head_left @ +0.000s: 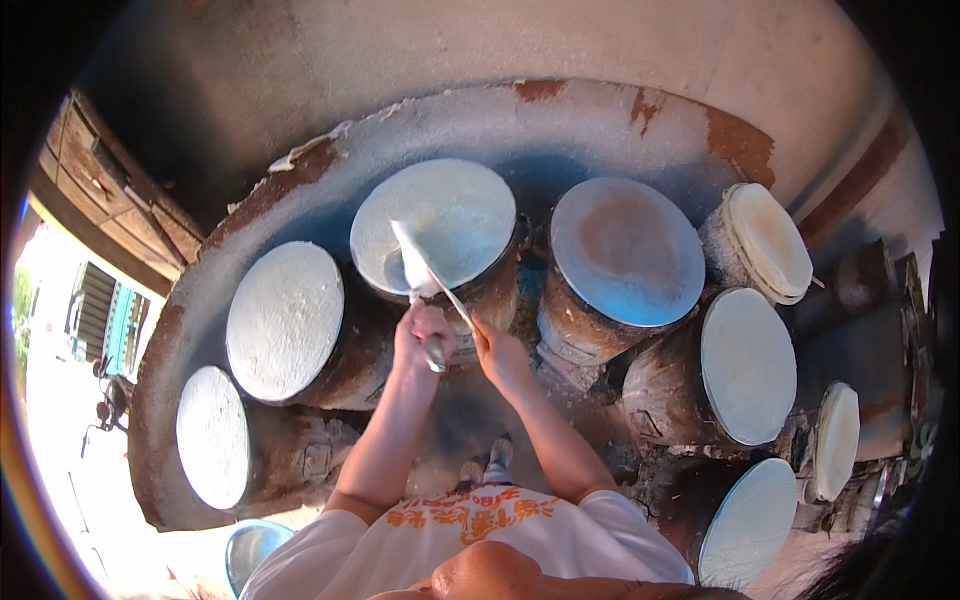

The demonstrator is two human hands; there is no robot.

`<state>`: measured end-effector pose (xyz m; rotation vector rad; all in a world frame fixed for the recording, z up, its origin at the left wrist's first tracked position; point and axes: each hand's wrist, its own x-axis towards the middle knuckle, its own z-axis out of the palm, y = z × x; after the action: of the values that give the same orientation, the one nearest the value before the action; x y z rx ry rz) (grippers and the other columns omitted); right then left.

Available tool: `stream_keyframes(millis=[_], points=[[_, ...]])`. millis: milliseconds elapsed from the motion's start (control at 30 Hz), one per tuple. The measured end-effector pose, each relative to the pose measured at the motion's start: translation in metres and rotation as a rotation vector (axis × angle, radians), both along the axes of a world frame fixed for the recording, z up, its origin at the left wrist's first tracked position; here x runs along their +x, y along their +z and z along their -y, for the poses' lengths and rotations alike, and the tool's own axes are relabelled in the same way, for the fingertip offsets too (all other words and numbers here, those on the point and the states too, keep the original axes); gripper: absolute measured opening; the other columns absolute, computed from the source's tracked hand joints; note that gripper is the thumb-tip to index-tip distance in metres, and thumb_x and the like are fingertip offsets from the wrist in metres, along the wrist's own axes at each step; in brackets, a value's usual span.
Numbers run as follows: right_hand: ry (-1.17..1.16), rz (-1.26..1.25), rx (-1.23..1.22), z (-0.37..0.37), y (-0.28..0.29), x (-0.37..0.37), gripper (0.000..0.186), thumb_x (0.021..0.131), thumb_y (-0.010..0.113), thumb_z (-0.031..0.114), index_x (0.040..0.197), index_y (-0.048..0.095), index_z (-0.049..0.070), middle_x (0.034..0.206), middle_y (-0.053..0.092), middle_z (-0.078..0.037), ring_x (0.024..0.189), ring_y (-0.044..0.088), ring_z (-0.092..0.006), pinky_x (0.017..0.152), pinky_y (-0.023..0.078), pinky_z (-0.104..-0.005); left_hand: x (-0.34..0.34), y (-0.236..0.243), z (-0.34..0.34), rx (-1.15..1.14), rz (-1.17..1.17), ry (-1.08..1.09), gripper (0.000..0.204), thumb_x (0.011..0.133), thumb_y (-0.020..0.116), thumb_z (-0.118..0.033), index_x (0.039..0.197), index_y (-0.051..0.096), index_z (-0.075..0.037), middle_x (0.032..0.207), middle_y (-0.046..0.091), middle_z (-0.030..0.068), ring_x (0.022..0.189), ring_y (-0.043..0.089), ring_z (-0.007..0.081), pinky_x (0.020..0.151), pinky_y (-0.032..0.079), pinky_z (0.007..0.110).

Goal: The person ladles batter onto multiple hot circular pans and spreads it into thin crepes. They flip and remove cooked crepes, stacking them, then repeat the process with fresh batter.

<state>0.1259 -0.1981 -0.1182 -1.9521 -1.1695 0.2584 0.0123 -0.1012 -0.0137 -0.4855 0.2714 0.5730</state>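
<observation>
Working a flat blade across a round drum top, both hands engaged.

Left hand is wrapped tight around the handle of a spatula; right hand pinches a thin stick crossing it. Blade lies on the white sheet covering the centre drum. Neighbouring drum, right, shows a bare brownish-blue top.

A single fisheye camera on the person's head looks steeply down from above, taking in the white shirt along the lower edge and both forearms reaching forward. It sits close over the ring of round griddles, which curve around the centre. Straight edges bend near the dark rim.
</observation>
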Motion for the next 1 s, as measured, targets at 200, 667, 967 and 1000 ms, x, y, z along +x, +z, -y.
stream_keyframes(millis=[200, 667, 967, 1000], points=[[0.002, -0.104, 0.022, -0.005, 0.011, 0.064, 0.030, 0.086, 0.060, 0.022, 0.115, 0.062, 0.014, 0.090, 0.067, -0.014, 0.082, 0.066, -0.0280, 0.068, 0.050, -0.0382, -0.058, 0.088, 0.001, -0.168, 0.596, 0.031, 0.033, 0.097, 0.040, -0.018, 0.067, 0.037, -0.007, 0.051, 0.041, 0.0000, 0.033, 0.039, 0.0085, 0.031, 0.038, 0.022], [0.189, -0.020, -0.081, 0.035, 0.028, 0.038, 0.033, 0.084, 0.064, 0.024, 0.116, 0.062, 0.017, 0.092, 0.068, -0.010, 0.077, 0.065, -0.0233, 0.069, 0.051, -0.0333, -0.040, 0.130, -0.024, 0.495, 0.354, -0.106, 0.028, 0.100, 0.036, -0.020, 0.081, 0.049, -0.004, 0.056, 0.036, -0.0007, 0.038, 0.037, 0.0080, 0.036, 0.036, 0.022], [-0.477, -0.611, -0.014, 0.242, 0.059, 0.071, 0.044, 0.078, 0.072, 0.010, 0.121, 0.059, 0.011, 0.082, 0.065, -0.003, 0.055, 0.052, -0.0076, 0.050, 0.044, -0.0244, 0.107, 0.164, 0.076, 0.075, 0.697, -0.629, 0.036, 0.098, 0.039, -0.023, 0.065, 0.038, -0.008, 0.050, 0.041, 0.0011, 0.032, 0.041, 0.0101, 0.032, 0.040, 0.022], [-0.636, -0.647, 0.213, 0.252, 0.057, 0.090, 0.043, 0.081, 0.068, 0.010, 0.122, 0.058, 0.012, 0.073, 0.059, -0.001, 0.047, 0.045, -0.0063, 0.042, 0.038, -0.0232, 0.136, 0.154, 0.080, -0.023, 0.726, -0.715, 0.035, 0.098, 0.040, -0.022, 0.066, 0.039, -0.008, 0.050, 0.041, 0.0006, 0.033, 0.042, 0.0102, 0.032, 0.040, 0.023]])
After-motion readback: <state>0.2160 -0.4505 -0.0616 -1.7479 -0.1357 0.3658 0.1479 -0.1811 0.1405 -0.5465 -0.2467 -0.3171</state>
